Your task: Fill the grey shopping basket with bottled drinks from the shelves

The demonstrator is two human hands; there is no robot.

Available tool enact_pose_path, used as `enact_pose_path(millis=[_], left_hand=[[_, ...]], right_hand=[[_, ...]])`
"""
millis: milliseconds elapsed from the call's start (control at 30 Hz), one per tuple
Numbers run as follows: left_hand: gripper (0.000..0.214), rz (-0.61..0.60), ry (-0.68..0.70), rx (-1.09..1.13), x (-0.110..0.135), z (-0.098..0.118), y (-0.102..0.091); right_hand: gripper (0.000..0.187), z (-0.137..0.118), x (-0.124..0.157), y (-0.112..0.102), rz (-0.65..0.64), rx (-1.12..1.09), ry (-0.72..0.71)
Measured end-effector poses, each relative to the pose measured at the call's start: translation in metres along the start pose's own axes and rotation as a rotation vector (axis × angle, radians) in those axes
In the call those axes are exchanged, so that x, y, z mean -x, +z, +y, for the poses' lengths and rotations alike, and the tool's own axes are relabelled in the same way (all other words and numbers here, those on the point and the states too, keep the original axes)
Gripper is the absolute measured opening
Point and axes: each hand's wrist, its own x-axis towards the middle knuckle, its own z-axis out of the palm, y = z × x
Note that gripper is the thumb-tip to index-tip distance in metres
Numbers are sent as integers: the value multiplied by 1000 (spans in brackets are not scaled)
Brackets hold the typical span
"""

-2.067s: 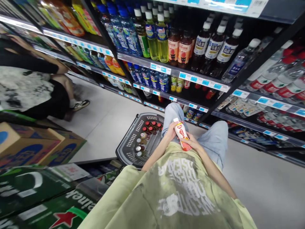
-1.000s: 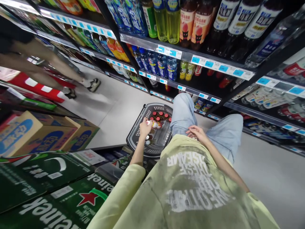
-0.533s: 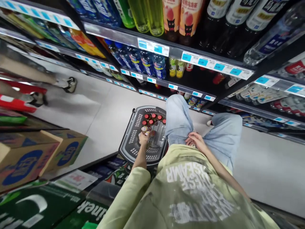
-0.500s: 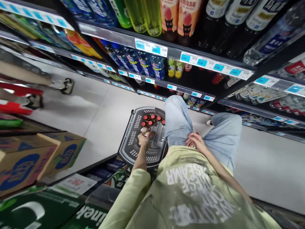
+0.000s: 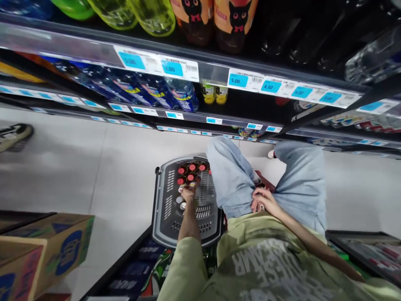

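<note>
My left hand (image 5: pixel 188 194) reaches down into a grey shopping basket (image 5: pixel 159 217). Its fingers are closed around a small bottle (image 5: pixel 193 184), mostly covered by the hand. Just beyond it stand several dark bottles (image 5: pixel 192 167) with red caps, grouped at the basket's far end. A couple of pale-topped containers (image 5: pixel 181 202) sit under and beside my wrist. My right hand (image 5: pixel 263 200) lies at my waist against my jeans (image 5: pixel 230 184), fingers curled; whatever they may hold is hidden.
Drink shelves (image 5: pixel 216 119) with price tags run along the front. Cardboard boxes (image 5: pixel 67 242) stand at lower left, and dark packaged goods (image 5: pixel 134 263) lie beside the basket. Another person's shoe (image 5: pixel 14 136) is on the floor (image 5: pixel 103 167) at far left.
The view has tilted and come closer to the shelves. My left hand stays in the basket beside the red-capped bottles. The other person's legs have mostly left view.
</note>
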Motion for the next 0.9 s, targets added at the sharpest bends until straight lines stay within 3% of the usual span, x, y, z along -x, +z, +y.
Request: enact_pose_path(millis=[100,200,400,600,767,900], left_hand=[[20,53,-148,-33,-10,0,2],[15,70,-209,-50,-19,-1,7],[23,65,-189,-43,-28,-2,16],[23,28,-185,-35,-27,2,5],[33,134,-198,-29,0,14,-11],[19,240,57,134,57,52,-23]], right_hand=[[26,-5,-2,3,13,-17,29],[24,-9,-5,5,9,-37,62],[21,-9,-12,4,22,-29,128],[17,-10,-19,4,-33,-33,135],[18,-17,-26,5,-104,27,125],[18,-22,-31,5,-191,98,116]])
